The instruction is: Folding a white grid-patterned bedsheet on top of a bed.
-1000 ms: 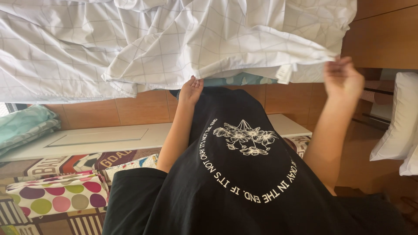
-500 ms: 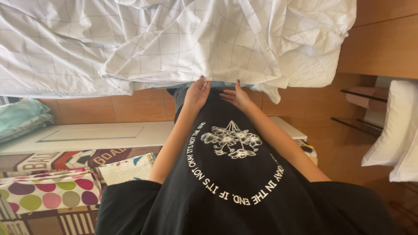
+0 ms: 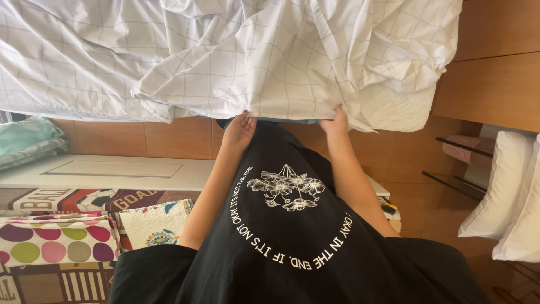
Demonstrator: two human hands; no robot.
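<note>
I am looking down past a black T-shirt with a white flower print (image 3: 287, 225) at a white cotton bedsheet with a thin grey grid pattern (image 3: 236, 62), which lies rumpled across the bed and fills the upper part of the view. Its folded lower edge runs roughly left to right, directly ahead of both hands, and that long axis is the thing to watch.

My left hand (image 3: 240, 130) is raised to that edge with the fingers curled up against the underside of the cloth; I cannot tell for certain whether it pinches the fabric or only touches it. My right hand (image 3: 336, 119) is at the same hem a little further along, fingers tucked up into the fold, and it appears to be gripping the sheet. The two hands sit fairly close together near the middle of the edge, at about the same reach, the right a touch higher.

Beside the right hand, a bunched quilted white corner (image 3: 394, 110) hangs down over the brown wooden bed frame (image 3: 185, 138). Off to the right stand two white pillows (image 3: 514, 197); at lower left lies a spotted multicoloured blanket (image 3: 56, 247), well apart from the hands.
</note>
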